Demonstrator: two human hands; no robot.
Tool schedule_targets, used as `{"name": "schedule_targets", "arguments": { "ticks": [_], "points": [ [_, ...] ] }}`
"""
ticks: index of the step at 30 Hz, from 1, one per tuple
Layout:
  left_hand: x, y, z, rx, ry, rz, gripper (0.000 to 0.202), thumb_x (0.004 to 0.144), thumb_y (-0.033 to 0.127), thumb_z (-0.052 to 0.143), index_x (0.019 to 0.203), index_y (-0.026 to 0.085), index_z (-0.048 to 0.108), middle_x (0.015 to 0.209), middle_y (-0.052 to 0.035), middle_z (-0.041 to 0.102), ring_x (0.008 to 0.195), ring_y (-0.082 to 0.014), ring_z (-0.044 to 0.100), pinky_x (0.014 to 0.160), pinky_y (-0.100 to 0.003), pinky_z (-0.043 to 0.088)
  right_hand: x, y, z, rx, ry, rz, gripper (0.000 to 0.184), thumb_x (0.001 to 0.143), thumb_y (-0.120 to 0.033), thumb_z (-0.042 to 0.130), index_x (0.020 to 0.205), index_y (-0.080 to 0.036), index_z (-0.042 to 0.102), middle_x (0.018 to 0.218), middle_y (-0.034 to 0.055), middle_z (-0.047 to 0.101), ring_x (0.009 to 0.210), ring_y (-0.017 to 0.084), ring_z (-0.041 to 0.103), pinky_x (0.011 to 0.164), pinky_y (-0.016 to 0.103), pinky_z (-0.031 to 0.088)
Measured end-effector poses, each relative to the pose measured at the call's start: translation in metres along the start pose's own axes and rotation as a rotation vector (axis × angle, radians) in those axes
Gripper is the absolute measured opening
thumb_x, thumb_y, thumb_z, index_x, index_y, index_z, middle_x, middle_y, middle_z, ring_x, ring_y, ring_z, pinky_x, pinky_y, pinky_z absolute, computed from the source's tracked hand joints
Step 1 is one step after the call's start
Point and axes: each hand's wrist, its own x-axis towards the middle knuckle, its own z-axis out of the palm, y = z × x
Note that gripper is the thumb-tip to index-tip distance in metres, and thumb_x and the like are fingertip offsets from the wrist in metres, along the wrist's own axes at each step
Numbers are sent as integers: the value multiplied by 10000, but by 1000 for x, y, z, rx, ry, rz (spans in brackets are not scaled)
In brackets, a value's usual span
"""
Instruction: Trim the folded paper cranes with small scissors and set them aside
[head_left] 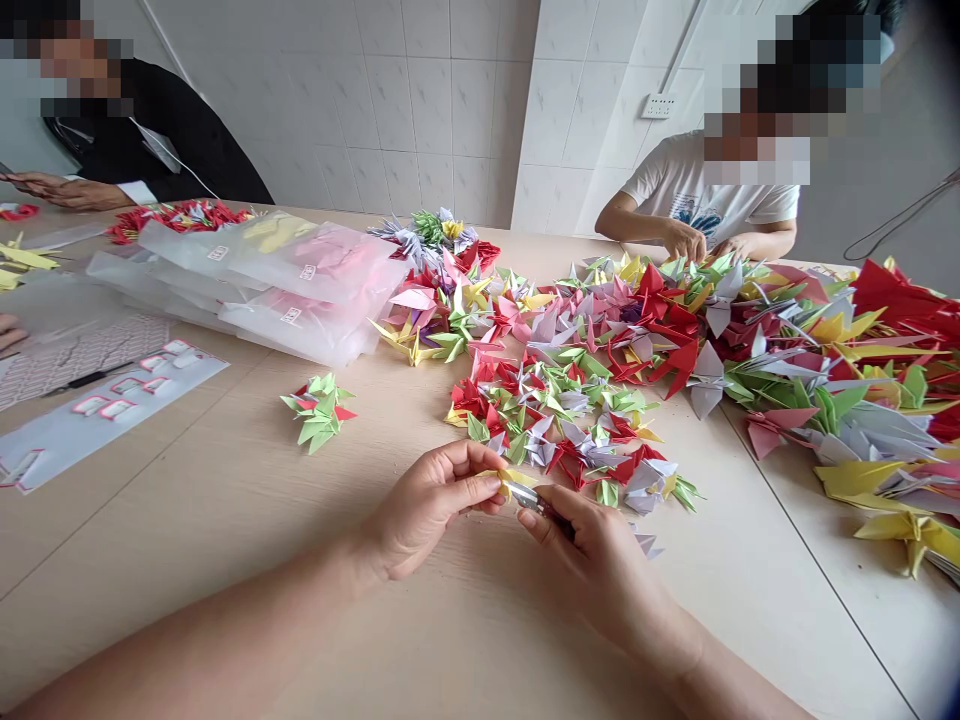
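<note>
My left hand pinches a small folded yellow paper crane between thumb and fingertips. In my right hand is a small tool with a silvery metal end and a dark handle; it looks like a utility knife, though my fingers cover much of it. Its metal end touches the yellow crane or lies right against it. Just beyond my hands spreads a patch of small paper cranes in red, green, white and yellow. A small green and red cluster of cranes lies off to the left.
Larger paper cranes are heaped across the right and back. Clear plastic bags are stacked at back left, near a white strip with red-edged labels and a black pen. Two people sit across the table.
</note>
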Motion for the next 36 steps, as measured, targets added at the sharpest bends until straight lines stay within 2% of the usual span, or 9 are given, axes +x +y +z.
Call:
{"name": "schedule_targets", "arguments": {
  "ticks": [21,27,36],
  "points": [
    [0,-1,-1,-12,-4,-13,80,808,164,568,883,153,589,780,2,578,720,-88,549,709,-220,432,0,0,1,28,-8,10,310,890,-371,412,639,-190,389,560,-43,329,511,98,288,449,208,218],
    [0,-1,-1,-3,-23,-17,79,813,162,558,887,153,586,765,0,581,718,-89,545,706,-219,430,0,0,0,27,-16,-22,299,904,-355,389,657,-188,401,583,-37,356,530,102,308,472,208,242],
    [0,-1,-1,-6,-11,-19,77,811,166,561,882,154,589,778,-1,581,719,-90,543,707,-224,431,0,2,3,41,-10,17,307,894,-384,402,663,-184,433,558,-47,323,506,97,281,452,212,217]
  ]
}}
